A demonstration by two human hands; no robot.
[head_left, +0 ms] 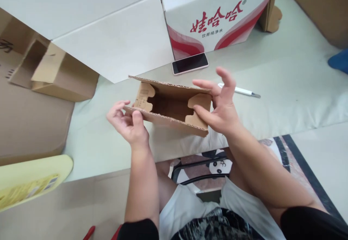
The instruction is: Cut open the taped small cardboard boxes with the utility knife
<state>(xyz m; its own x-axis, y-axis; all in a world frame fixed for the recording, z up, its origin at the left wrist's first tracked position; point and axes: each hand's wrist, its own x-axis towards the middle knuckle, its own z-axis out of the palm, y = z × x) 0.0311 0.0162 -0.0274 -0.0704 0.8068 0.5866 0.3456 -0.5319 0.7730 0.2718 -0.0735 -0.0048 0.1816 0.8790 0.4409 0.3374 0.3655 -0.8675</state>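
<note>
A small brown cardboard box (174,118) is held with its top facing me; its long flaps stand up and two notched end flaps are folded over the ends. My left hand (129,122) pinches the near-left corner of the box, thumb on the near panel. At the right end, my right hand (221,106) has its thumb on the notched end flap and other fingers raised and spread behind the box. The inside looks dark, and I cannot make out anything in it. Beyond my right hand lies a white pen-like tool (244,91), partly hidden by the fingers.
A phone (190,63) lies before a white and red carton (212,26). White panels (116,41) stand at the back left. Another cardboard box (65,73) rests at the left, above a yellow container (35,178). A pale cloth (293,88) covers the table.
</note>
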